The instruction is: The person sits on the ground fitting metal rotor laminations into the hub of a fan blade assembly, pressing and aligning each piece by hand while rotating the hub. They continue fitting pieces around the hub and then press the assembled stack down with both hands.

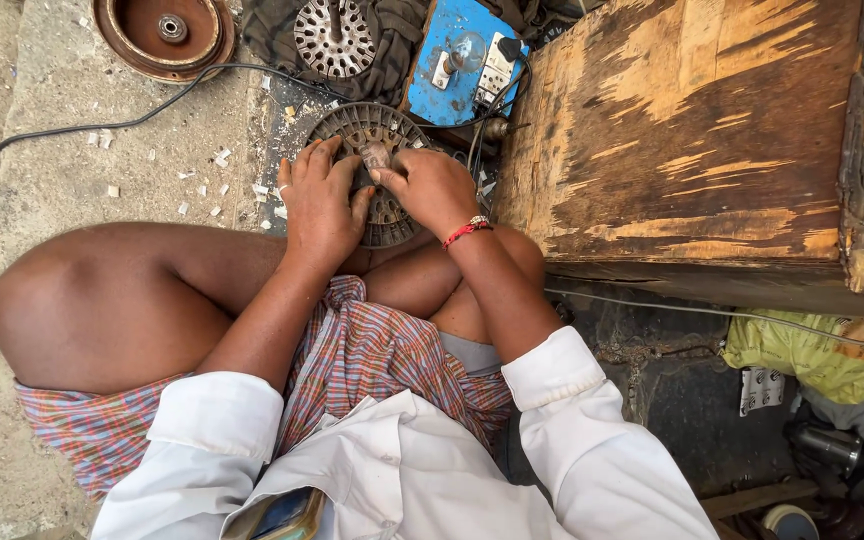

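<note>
The stator [372, 135] lies flat on the floor [62, 150] just ahead of the crossed legs, at about 12 o'clock from the person. It is a round slotted metal core, dark and grimy; it looks heavy, stiff and not slippery, so it should stay put under pressure. The slots and any wire in them are the delicate part. The rim is the safe place to take hold of it.

The left hand [319, 205] lies spread over the stator's 8 o'clock side, fingers flat and open, pressing rather than gripping. The right hand [430, 185] is curled at its 4 o'clock side, thumb and fingertips pinched near a small pale piece [376, 155] at the centre; whether they grip that piece I cannot tell. A red thread [466, 231] circles the right wrist.

The floor is rough concrete, strewn with pale scraps. At 10 o'clock of the stator sits a rusty cover [164, 35]; at 12 o'clock a perforated rotor [334, 38] on dark cloth; at 1 o'clock a blue switch board [464, 62]. A worn wooden box [692, 130] crowds the 3 o'clock side, leaving little room. A black cable [72, 130] trails off toward 9 o'clock.
</note>
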`<state>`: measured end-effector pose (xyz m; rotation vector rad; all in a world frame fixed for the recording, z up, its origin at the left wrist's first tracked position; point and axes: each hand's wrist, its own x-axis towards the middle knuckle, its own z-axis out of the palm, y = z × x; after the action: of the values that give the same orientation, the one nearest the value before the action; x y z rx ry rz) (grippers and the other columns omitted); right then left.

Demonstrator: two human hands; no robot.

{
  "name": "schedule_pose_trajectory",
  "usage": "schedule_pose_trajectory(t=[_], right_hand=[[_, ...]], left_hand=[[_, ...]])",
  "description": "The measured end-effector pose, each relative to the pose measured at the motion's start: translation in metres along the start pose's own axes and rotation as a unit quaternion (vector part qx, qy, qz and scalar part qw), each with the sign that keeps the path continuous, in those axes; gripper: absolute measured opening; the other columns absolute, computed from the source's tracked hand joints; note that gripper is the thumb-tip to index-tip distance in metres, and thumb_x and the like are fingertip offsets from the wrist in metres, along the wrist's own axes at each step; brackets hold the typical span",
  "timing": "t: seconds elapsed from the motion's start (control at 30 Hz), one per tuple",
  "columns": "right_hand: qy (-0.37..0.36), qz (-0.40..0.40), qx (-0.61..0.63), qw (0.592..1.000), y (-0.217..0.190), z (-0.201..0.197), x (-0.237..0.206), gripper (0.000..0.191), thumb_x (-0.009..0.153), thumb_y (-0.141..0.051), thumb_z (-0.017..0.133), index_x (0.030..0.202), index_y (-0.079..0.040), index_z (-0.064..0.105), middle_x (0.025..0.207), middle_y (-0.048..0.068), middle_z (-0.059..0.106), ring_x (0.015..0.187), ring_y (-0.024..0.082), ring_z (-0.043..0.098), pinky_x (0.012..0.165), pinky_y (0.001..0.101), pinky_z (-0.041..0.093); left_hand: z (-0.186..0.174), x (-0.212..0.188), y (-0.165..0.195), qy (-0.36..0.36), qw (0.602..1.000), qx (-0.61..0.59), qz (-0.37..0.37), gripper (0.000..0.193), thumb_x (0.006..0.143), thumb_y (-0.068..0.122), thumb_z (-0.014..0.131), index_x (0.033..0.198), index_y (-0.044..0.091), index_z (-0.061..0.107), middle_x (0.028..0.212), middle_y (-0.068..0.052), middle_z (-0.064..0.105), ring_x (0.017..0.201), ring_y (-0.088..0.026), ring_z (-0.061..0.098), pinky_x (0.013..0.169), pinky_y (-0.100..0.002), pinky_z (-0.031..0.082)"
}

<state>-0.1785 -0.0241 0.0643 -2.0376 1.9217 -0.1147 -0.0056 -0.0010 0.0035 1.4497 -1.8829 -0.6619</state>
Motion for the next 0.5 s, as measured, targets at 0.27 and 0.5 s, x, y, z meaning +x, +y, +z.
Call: schedule_pose_trajectory(t=[0.27, 0.5], right_hand=[[0.152, -0.103, 0.055, 0.981, -0.008, 0.0, -0.01, 0.044, 0.081, -0.026, 0.086, 0.113, -0.004, 0.065, 0.108, 0.011, 0.069, 0.101, 0.034, 0.067, 0.083, 0.0448, 0.054], [0.179, -0.157, -0.038, 0.971, -0.008, 0.012, -0.021, 0.032, 0.083, -0.021, 0.084, 0.11, -0.008, 0.071, 0.102, 0.006, 0.069, 0.094, 0.028, 0.065, 0.084, 0.0411, 0.053]], left_hand=[[0.014, 0.01, -0.009, 0.025, 0.996, -0.083, -0.014, 0.035, 0.093, 0.021, 0.075, 0.123, 0.004, 0.072, 0.147, -0.018, 0.056, 0.14, -0.038, 0.045, 0.118, -0.059, 0.024], [0.019, 0.022, -0.003, 0.036, 0.987, -0.119, -0.103, 0.021, 0.091, 0.024, 0.075, 0.093, 0.003, 0.077, 0.139, -0.017, 0.06, 0.132, -0.035, 0.05, 0.113, -0.057, 0.026]])
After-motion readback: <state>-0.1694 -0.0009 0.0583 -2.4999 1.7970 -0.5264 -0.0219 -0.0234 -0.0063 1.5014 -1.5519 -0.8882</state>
